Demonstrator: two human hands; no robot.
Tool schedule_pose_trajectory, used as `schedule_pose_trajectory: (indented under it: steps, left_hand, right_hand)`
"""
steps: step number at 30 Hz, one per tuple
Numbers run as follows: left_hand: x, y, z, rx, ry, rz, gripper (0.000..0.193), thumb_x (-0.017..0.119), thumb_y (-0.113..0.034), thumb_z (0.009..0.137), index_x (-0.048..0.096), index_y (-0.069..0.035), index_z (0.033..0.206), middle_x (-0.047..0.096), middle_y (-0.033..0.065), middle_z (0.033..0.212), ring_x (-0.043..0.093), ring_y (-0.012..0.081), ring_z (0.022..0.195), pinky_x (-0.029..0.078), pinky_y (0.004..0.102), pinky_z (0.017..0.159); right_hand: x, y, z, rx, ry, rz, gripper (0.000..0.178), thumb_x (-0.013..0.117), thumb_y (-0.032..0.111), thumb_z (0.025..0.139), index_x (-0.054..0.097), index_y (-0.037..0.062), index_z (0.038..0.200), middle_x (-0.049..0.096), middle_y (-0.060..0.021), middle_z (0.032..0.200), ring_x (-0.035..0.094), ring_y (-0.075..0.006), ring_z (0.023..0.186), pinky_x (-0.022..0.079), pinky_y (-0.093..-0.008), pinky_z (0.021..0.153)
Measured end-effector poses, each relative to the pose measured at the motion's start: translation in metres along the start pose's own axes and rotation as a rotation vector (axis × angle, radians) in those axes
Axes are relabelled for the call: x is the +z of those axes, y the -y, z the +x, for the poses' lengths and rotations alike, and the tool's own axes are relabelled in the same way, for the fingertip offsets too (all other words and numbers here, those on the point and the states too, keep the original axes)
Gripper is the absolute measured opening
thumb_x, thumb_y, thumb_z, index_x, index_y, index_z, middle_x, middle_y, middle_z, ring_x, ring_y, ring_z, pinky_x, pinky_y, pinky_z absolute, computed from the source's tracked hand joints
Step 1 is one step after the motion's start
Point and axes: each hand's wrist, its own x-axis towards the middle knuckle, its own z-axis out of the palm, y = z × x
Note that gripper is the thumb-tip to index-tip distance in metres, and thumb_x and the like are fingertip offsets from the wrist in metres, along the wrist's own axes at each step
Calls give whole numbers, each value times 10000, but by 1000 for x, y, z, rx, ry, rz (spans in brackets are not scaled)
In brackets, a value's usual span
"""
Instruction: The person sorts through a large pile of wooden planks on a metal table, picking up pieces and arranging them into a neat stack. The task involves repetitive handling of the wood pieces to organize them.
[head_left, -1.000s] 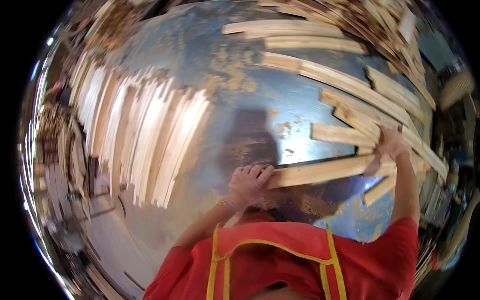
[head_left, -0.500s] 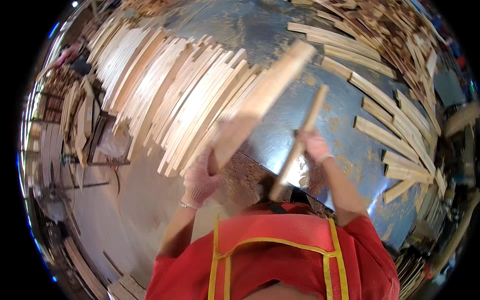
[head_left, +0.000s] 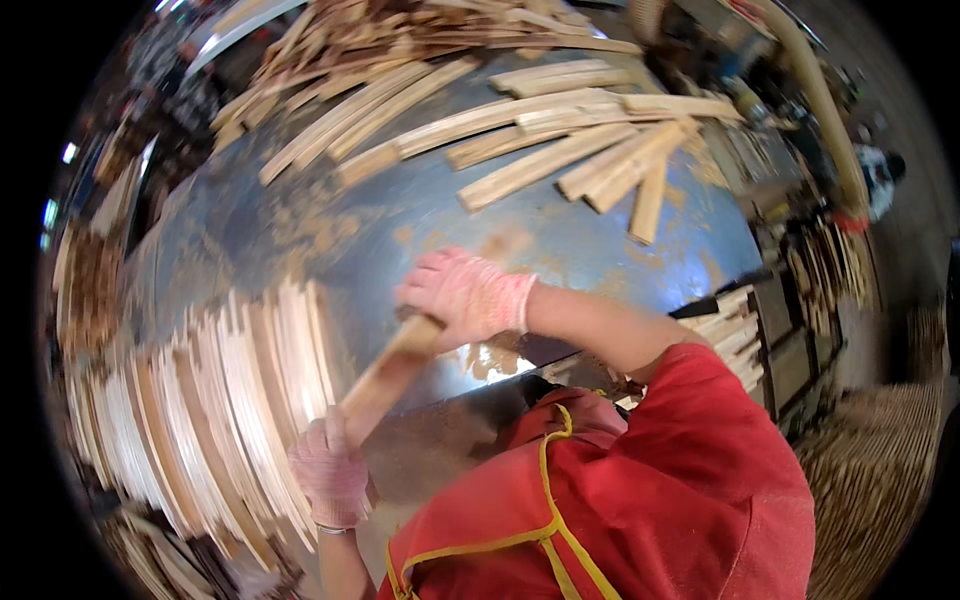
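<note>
Both of my hands wear pale pink knit gloves. A pale wooden board (head_left: 388,385) runs slantwise between them over the metal table's near edge. My left hand (head_left: 332,472) is closed round its lower end, beside the row of stacked strips. Near the upper end, my right hand (head_left: 462,297) is closed over the wood, its fingers curled and partly hiding it. A blurred bit of wood (head_left: 507,241) shows just past the right hand; I cannot tell whether it belongs to the same piece.
To the left stands a dense row of pale wooden strips (head_left: 215,420). Several loose boards (head_left: 545,165) lie on the far part of the metal table (head_left: 235,235), with sawdust about. Behind them is a heap of scrap wood (head_left: 400,45). A thick hose (head_left: 825,110) hangs at the right.
The view has swung to the right. My right hand, which held a separate narrow stick, has come across to the left hand and now grips wood in line with the left hand's board.
</note>
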Motion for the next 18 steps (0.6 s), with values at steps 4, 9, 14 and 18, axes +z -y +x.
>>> schedule_pose_trajectory:
  steps: [4, 9, 14, 18]
  left_hand:
    - [-10, -38, 121, 599, -282, -16, 703, 788, -170, 780, 557, -122, 1442, 600, 179, 1330, 557, 391, 1313, 420, 549, 1173]
    - [33, -124, 267, 314, -333, -53, 749, 769, -241, 820, 548, -99, 1521, 547, 194, 1528, 473, 404, 1454, 364, 545, 1224]
    - [110, -204, 384, 374, 11, -124, 884, 788, -361, 851, 451, -59, 1611, 484, 258, 1599, 444, 405, 1492, 381, 492, 1227]
    - [165, -272, 438, 392, 223, -249, 875, 764, -420, 891, 432, -56, 1613, 515, 278, 1552, 521, 436, 1407, 447, 509, 1161]
  right_hand:
    - [-67, -32, -127, 528, 619, 473, 540, 737, 521, 890, 713, 175, 1304, 761, -183, 1093, 727, -367, 1053, 560, -476, 911]
    - [-102, 0, -313, 1396, -173, 876, 524, 800, 391, 917, 716, 51, 1307, 785, -108, 990, 732, -197, 905, 593, -367, 828]
    - [-95, 38, -501, 1965, -1138, 416, 490, 761, 362, 967, 686, 12, 1302, 722, -51, 989, 648, -140, 835, 545, -328, 747]
    - [-41, 66, -617, 2333, -1321, 139, 496, 742, 398, 954, 700, 8, 1257, 755, -134, 1009, 701, -241, 889, 557, -386, 811]
